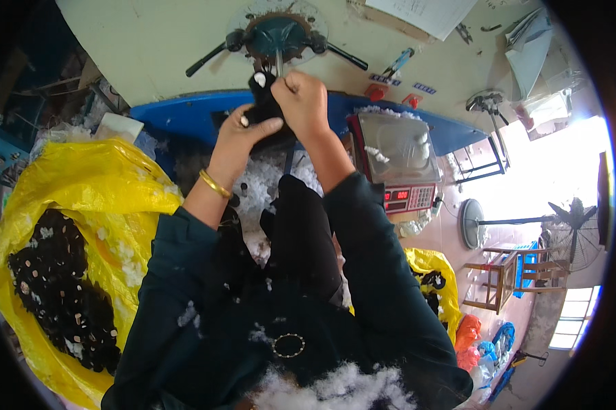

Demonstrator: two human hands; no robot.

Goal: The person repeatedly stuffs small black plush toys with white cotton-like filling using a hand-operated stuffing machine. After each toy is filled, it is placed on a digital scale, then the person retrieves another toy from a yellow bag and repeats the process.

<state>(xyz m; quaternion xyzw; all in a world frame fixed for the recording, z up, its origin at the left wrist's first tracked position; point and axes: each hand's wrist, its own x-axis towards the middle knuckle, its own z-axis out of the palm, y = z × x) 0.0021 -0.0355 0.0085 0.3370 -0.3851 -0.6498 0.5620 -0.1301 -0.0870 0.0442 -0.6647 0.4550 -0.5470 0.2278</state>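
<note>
A small black plush piece [265, 109] with white spots is held between my two hands, close to a thin metal nozzle [278, 63]. My left hand [238, 140], with a gold bangle at the wrist, is closed round its lower left side, thumb across it. Just right of the nozzle, my right hand [302, 102] makes a fist against the plush piece's upper side. The fingers hide part of the plush and the nozzle's tip. The nozzle comes out of a round dark metal fitting [277, 35] with black handles on both sides.
A yellow sack [116, 171] of black plush pieces [62, 287] stands at left, another yellow sack [445, 273] at right. A scale [400, 154] with a red display sits right of my hands. White stuffing [260, 181] lies below. Farther right are a fan [571, 232] and a wooden chair [503, 273].
</note>
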